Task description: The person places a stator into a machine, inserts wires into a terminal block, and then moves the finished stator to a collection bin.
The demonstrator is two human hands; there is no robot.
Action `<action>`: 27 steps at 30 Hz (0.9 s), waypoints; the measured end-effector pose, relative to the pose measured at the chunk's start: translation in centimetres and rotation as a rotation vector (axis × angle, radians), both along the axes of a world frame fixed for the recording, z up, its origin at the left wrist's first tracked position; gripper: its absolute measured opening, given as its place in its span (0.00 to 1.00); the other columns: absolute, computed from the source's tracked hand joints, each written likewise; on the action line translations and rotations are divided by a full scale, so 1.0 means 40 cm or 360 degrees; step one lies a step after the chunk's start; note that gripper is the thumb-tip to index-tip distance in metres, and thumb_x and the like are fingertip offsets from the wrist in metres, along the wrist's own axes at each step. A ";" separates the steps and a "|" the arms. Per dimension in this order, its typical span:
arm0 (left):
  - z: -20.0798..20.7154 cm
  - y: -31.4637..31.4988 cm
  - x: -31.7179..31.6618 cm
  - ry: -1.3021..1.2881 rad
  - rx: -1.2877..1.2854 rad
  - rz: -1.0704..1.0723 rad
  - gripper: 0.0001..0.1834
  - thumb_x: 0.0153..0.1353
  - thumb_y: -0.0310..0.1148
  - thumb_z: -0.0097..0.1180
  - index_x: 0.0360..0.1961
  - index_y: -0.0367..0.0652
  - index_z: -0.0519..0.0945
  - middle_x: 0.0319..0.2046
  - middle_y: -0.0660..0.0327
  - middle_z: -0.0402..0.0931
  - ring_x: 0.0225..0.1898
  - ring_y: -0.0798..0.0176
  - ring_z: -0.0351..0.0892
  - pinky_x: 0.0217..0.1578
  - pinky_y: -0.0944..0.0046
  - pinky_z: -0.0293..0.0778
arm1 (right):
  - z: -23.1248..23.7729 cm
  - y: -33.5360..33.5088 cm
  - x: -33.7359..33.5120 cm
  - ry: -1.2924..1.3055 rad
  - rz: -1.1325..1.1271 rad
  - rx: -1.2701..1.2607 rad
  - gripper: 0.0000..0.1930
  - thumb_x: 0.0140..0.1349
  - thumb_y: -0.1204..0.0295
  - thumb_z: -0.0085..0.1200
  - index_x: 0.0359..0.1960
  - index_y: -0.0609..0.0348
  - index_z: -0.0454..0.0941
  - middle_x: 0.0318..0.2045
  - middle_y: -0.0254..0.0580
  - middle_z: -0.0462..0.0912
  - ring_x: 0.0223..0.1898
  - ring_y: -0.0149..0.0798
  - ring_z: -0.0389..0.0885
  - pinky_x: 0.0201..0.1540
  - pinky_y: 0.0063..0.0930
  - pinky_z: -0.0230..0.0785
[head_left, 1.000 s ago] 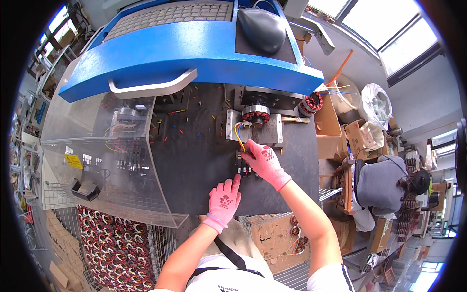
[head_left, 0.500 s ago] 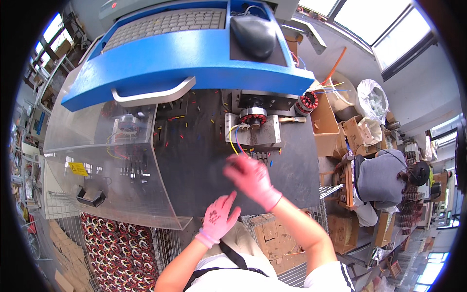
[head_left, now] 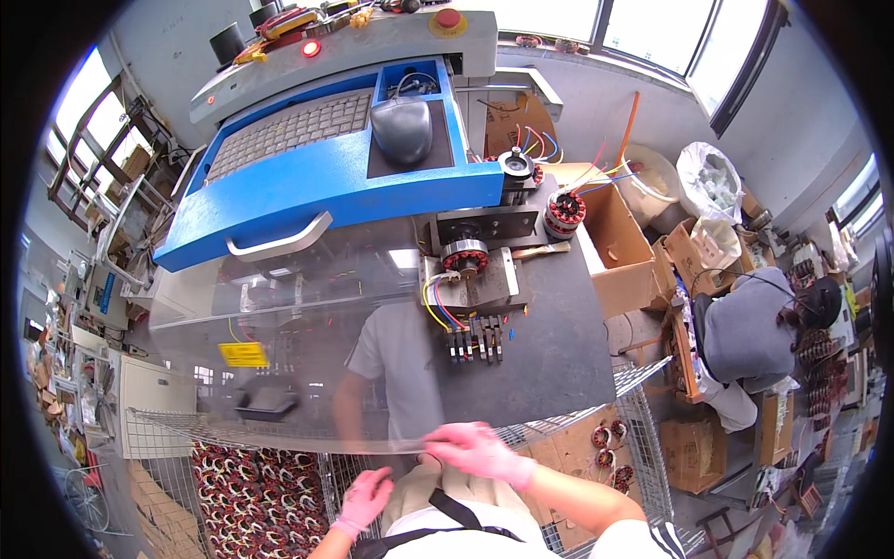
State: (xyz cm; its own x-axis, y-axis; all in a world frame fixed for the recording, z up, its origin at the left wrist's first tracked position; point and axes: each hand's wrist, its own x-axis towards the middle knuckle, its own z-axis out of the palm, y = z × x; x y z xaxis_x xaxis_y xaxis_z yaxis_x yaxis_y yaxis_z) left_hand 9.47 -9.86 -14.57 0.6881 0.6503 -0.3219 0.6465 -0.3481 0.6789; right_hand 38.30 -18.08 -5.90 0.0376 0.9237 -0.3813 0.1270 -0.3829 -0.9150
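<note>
My right hand, in a pink glove, has its bent fingers on the near right corner of a clear plastic cover. My left hand, gloved too, hangs below the cover's near edge, holding nothing, fingers loosely curled and apart. Right of the cover, a stator with red windings sits on a metal fixture. Yellow, red and blue wires run from it to a row of black clamp terminals. My reflection shows in the cover.
Above the bench are a blue keyboard drawer and a black mouse. Another stator stands at the bench's right, beside a cardboard box. Wire baskets hold stators below. A seated person is at the right.
The clear cover has slid right, toward the fixture. My right hand has come down to its corner; my left hand has dropped lower. The view has shifted, and wires now lead into the clamp terminals.
</note>
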 end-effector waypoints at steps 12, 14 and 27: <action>-0.031 0.323 -0.140 -0.0473 0.1018 0.0853 0.24 0.65 0.29 0.51 0.61 0.33 0.65 0.59 0.47 0.62 0.61 0.47 0.64 0.62 0.55 0.62 | -0.283 -0.379 0.340 -0.0507 -0.2378 0.0685 0.26 0.73 0.50 0.36 0.24 0.55 0.73 0.13 0.34 0.71 0.18 0.33 0.68 0.31 0.29 0.65; -0.038 0.410 -0.105 -0.0502 0.1052 0.0653 0.27 0.62 0.31 0.54 0.61 0.32 0.65 0.61 0.44 0.62 0.63 0.43 0.61 0.64 0.51 0.58 | -0.417 -0.518 0.480 -0.0598 -0.2540 0.0813 0.28 0.66 0.41 0.45 0.26 0.54 0.71 0.16 0.27 0.69 0.17 0.29 0.66 0.22 0.23 0.61; -0.082 0.650 -0.173 -0.0476 0.1440 0.0116 0.30 0.51 0.30 0.59 0.58 0.41 0.71 0.55 0.53 0.66 0.60 0.46 0.65 0.62 0.46 0.63 | 0.248 0.340 -0.333 -0.1477 -0.0755 0.1050 0.12 0.59 0.74 0.56 0.45 0.58 0.78 0.52 0.42 0.77 0.52 0.38 0.75 0.57 0.40 0.66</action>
State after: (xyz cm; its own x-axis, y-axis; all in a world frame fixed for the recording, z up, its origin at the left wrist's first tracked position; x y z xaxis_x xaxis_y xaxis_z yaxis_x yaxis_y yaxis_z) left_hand 2.56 16.12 -17.84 0.6082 0.6110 0.5068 0.5307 -0.7877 0.3127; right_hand 24.96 -4.48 4.03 0.4293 0.7504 0.5026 0.8061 -0.0675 -0.5879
